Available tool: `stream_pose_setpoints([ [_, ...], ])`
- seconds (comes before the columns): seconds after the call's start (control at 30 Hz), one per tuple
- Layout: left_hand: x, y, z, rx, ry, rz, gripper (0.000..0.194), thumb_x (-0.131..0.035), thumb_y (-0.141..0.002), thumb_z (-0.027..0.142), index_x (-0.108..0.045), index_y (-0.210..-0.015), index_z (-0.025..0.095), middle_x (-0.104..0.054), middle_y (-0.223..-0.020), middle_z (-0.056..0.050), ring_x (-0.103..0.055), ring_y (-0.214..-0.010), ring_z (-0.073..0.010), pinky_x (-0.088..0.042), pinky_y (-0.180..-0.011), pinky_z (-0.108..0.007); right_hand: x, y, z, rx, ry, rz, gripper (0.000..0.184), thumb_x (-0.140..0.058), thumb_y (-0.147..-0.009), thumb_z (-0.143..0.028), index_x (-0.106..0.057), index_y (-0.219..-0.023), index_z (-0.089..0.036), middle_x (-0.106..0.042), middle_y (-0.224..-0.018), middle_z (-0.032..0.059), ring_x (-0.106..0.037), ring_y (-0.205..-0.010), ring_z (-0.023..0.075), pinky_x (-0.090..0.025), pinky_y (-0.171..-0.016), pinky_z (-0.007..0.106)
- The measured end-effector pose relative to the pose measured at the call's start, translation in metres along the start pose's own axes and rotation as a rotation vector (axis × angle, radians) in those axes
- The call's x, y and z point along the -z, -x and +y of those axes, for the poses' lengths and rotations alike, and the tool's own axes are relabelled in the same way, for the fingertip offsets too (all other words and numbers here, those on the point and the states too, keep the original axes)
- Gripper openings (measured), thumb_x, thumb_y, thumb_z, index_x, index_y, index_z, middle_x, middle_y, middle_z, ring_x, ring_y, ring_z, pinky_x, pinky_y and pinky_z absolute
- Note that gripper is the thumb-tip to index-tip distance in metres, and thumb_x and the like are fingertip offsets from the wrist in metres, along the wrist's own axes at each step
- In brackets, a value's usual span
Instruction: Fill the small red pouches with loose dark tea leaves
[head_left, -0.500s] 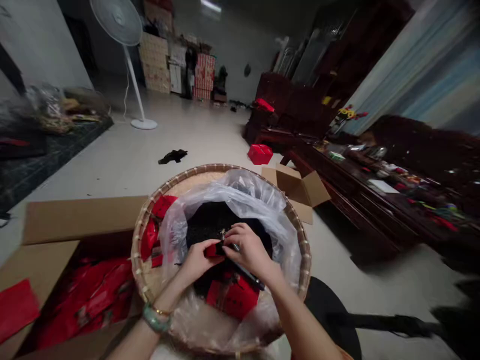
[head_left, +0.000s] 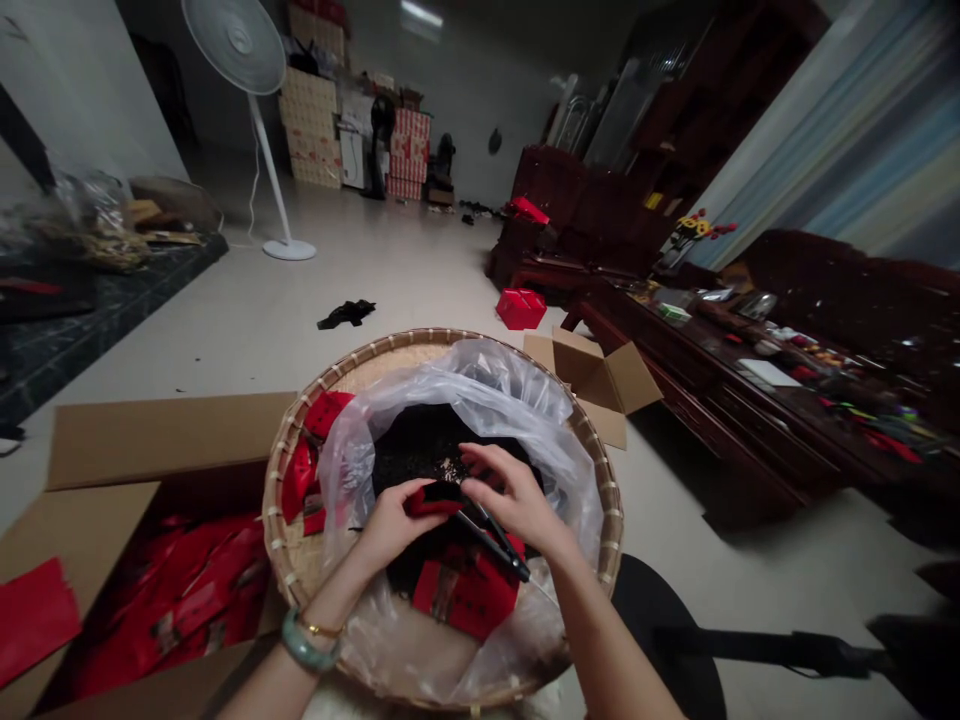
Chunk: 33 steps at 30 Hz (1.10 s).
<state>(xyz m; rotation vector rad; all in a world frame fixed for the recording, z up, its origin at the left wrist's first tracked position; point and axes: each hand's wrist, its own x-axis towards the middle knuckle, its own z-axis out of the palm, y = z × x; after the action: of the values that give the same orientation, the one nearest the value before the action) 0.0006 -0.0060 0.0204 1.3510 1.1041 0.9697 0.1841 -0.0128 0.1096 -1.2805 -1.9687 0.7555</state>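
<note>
My left hand is closed on a small red packet, held over a clear plastic bag of dark loose leaves. My right hand is beside it, with a thin black tool gripped under the palm and the fingers loosely curled above the packet's mouth. The bag rests in a round woven bamboo tray. More red packets lie in the tray under my hands and at its left side.
An open cardboard box full of red packets stands to the left. A smaller open carton and a red box lie beyond the tray. A dark wooden table with clutter runs along the right. A standing fan is at the back.
My right hand has lifted and drawn slightly right, away from the packet's mouth, so the black tool shows more. The left hand keeps hold of the packet.
</note>
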Motion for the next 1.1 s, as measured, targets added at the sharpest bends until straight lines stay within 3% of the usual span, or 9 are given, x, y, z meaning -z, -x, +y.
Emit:
stream_pose_setpoints([
  [0.07, -0.002, 0.003, 0.009, 0.073, 0.09, -0.04, 0.039, -0.077, -0.057, 0.032, -0.067, -0.089, 0.014, -0.07, -0.082, -0.005, -0.064, -0.075, -0.0197, -0.052, -0.07, -0.029, -0.009, 0.004, 0.001, 0.004, -0.037, -0.034, 0.045, -0.069, -0.073, -0.037, -0.06, -0.115, -0.023, -0.062, -0.093, 0.0037, -0.057, -0.079, 0.0148, -0.046, -0.066, 0.024],
  [0.2, -0.001, 0.008, 0.022, 0.293, 0.212, -0.141, 0.047, -0.073, -0.061, 0.044, -0.063, -0.096, 0.014, -0.069, -0.08, -0.005, -0.064, -0.065, -0.0183, -0.05, -0.05, -0.025, -0.025, 0.003, 0.011, -0.093, -0.115, 0.078, 0.013, -0.067, -0.074, -0.031, -0.072, -0.079, -0.019, -0.062, -0.073, 0.0017, -0.056, -0.067, 0.013, -0.042, -0.06, 0.023],
  [0.33, 0.007, 0.005, 0.026, 0.251, 0.107, -0.167, 0.047, -0.057, -0.072, 0.058, -0.065, -0.075, 0.011, -0.06, -0.056, -0.001, -0.052, -0.044, -0.0113, -0.036, -0.035, -0.018, -0.027, -0.003, 0.017, -0.2, -0.211, 0.084, 0.014, -0.066, -0.073, -0.029, -0.071, -0.066, -0.018, -0.062, -0.065, 0.001, -0.056, -0.062, 0.0126, -0.042, -0.059, 0.023],
  [0.47, 0.008, 0.003, 0.026, 0.153, 0.192, -0.089, 0.041, -0.059, -0.072, 0.053, -0.064, -0.066, 0.012, -0.06, -0.056, 0.001, -0.049, -0.049, -0.0095, -0.039, -0.046, -0.019, -0.027, -0.007, 0.017, -0.284, -0.271, 0.039, 0.015, -0.067, -0.07, -0.03, -0.071, -0.066, -0.017, -0.063, -0.063, 0.0007, -0.055, -0.058, 0.0121, -0.041, -0.055, 0.022],
  [0.77, -0.008, 0.01, 0.02, 0.332, 0.562, -0.059, 0.043, -0.072, -0.065, 0.043, -0.064, -0.093, 0.012, -0.069, -0.073, -0.005, -0.063, -0.061, -0.0155, -0.051, -0.055, -0.025, -0.046, -0.008, 0.032, -0.415, -0.402, 0.068, 0.018, -0.069, -0.063, -0.033, -0.07, -0.064, -0.015, -0.061, -0.054, -0.0006, -0.051, -0.049, 0.011, -0.039, -0.049, 0.022],
  [0.93, -0.013, 0.013, 0.016, 0.466, 0.584, -0.095, 0.052, -0.079, -0.059, 0.031, -0.056, -0.103, 0.014, -0.07, -0.084, -0.009, -0.069, -0.069, -0.0241, -0.056, -0.051, -0.032, -0.054, -0.007, 0.039, -0.432, -0.492, 0.1, 0.028, -0.065, -0.068, -0.042, -0.069, -0.071, -0.015, -0.064, -0.06, 0.0014, -0.054, -0.051, 0.013, -0.044, -0.05, 0.024],
  [1.0, -0.012, 0.012, 0.016, 0.463, 0.597, -0.058, 0.049, -0.079, -0.058, 0.03, -0.057, -0.099, 0.014, -0.07, -0.088, -0.011, -0.069, -0.073, -0.0258, -0.056, -0.05, -0.031, -0.05, -0.002, 0.042, -0.372, -0.401, 0.157, 0.031, -0.057, -0.076, -0.043, -0.069, -0.082, -0.016, -0.066, -0.071, 0.0034, -0.058, -0.061, 0.0151, -0.047, -0.058, 0.026],
  [1.1, -0.007, 0.011, 0.017, 0.458, 0.61, -0.006, 0.046, -0.079, -0.059, 0.03, -0.058, -0.097, 0.014, -0.069, -0.098, -0.013, -0.069, -0.076, -0.0263, -0.057, -0.051, -0.032, -0.042, 0.017, 0.048, -0.268, -0.055, 0.18, 0.033, -0.053, -0.082, -0.038, -0.063, -0.106, -0.019, -0.064, -0.095, 0.007, -0.058, -0.086, 0.0201, -0.047, -0.078, 0.032],
])
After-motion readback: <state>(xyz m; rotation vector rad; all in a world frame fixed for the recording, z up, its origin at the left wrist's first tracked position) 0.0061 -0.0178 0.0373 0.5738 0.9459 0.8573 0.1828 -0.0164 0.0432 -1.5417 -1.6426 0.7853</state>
